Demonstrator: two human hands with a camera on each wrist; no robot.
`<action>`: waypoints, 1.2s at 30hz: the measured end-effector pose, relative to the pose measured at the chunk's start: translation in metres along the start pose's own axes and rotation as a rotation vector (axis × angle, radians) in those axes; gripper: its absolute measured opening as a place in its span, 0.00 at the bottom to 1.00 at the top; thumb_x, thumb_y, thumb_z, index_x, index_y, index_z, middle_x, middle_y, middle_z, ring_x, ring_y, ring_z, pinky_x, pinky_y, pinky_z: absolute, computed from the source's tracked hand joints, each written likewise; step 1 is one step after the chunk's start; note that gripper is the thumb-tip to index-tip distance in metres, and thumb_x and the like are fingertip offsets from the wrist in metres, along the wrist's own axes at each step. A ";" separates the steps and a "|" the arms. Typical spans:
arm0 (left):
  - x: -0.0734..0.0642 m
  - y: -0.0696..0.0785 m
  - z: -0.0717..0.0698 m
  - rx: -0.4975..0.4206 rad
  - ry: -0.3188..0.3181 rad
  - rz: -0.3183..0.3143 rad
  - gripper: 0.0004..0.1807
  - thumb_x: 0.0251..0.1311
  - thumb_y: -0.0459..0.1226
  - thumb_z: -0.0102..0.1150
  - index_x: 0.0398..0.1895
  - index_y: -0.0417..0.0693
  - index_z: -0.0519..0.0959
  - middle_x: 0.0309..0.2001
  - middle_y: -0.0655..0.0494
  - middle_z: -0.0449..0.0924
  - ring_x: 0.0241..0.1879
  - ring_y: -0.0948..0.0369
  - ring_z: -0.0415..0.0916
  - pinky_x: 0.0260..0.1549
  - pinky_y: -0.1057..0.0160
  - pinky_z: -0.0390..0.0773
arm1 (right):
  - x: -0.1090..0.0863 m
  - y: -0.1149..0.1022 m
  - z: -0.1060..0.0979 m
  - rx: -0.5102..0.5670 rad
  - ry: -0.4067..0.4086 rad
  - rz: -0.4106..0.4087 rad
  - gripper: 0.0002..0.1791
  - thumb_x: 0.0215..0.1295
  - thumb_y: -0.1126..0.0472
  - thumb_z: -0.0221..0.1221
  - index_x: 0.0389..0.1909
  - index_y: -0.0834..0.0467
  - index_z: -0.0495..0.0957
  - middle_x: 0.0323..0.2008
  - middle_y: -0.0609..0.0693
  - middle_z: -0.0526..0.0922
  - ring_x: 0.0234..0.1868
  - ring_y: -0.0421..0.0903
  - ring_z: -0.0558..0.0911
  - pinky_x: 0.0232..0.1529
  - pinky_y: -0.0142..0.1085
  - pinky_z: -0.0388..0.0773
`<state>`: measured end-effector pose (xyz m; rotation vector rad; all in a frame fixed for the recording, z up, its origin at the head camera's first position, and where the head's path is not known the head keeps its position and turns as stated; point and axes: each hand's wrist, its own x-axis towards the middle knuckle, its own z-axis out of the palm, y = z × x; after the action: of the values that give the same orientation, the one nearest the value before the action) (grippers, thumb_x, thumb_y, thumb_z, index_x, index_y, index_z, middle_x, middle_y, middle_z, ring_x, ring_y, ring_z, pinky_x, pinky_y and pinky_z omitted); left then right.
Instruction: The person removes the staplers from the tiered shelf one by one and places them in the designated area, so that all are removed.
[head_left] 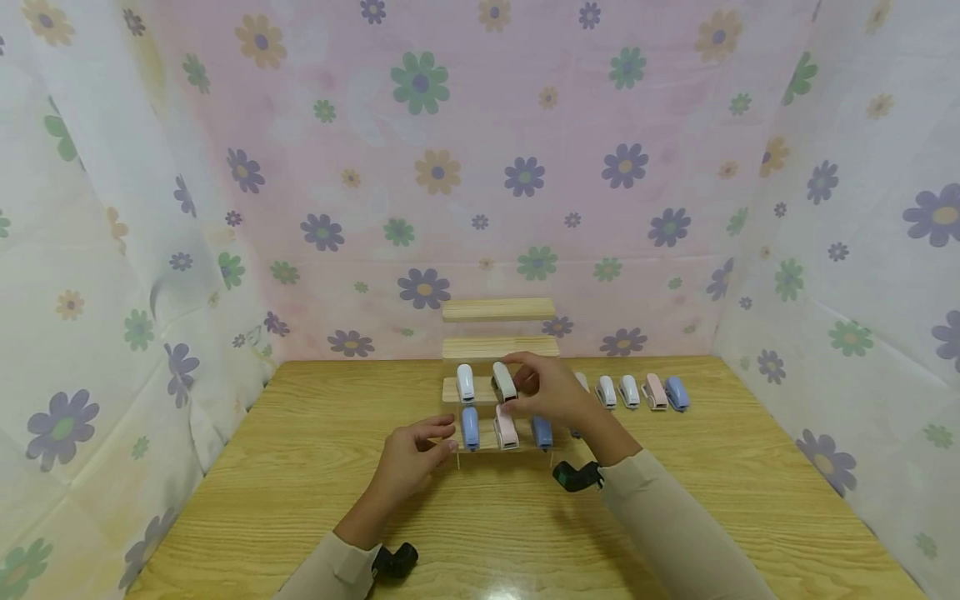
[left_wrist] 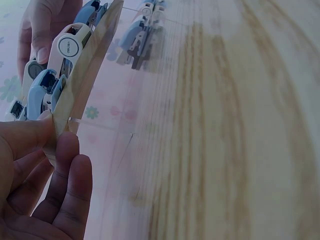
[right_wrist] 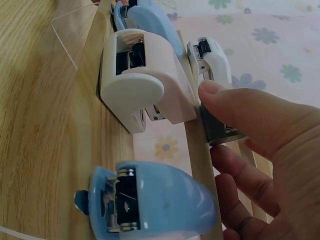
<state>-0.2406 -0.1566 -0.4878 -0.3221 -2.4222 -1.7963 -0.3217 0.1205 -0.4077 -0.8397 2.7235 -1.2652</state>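
A stepped wooden rack [head_left: 498,346] stands at the back of the table. My left hand [head_left: 412,454] pinches the left end of its lowest shelf [left_wrist: 80,85], thumb above and fingers below. On that shelf stand a blue stapler [head_left: 470,427], a pink stapler [head_left: 506,427] and a darker blue stapler [head_left: 542,432]. My right hand [head_left: 555,392] holds a pale grey stapler [head_left: 504,382] between thumb and fingers at the second shelf. Left of it, a white stapler [head_left: 465,383] sits on the same shelf. The thumb partly hides the grey stapler in the right wrist view.
Right of the rack, a row of staplers stands on the table [head_left: 300,475], among them a white stapler [head_left: 628,392], a pink stapler [head_left: 655,392] and a blue stapler [head_left: 677,393]. My right hand partly covers the row's left end. Flowered cloth [head_left: 360,192] hangs behind and at both sides.
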 end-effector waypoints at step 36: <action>-0.001 0.001 0.001 -0.013 0.010 -0.013 0.15 0.63 0.34 0.72 0.52 0.39 0.88 0.63 0.49 0.83 0.40 0.54 0.87 0.33 0.68 0.86 | -0.008 0.003 -0.017 -0.036 -0.004 -0.036 0.40 0.53 0.51 0.80 0.68 0.40 0.75 0.47 0.43 0.83 0.44 0.42 0.85 0.46 0.41 0.86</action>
<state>-0.2392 -0.1554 -0.4872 -0.2985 -2.4120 -1.8150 -0.3202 0.1379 -0.4005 -0.8970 2.7487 -1.2225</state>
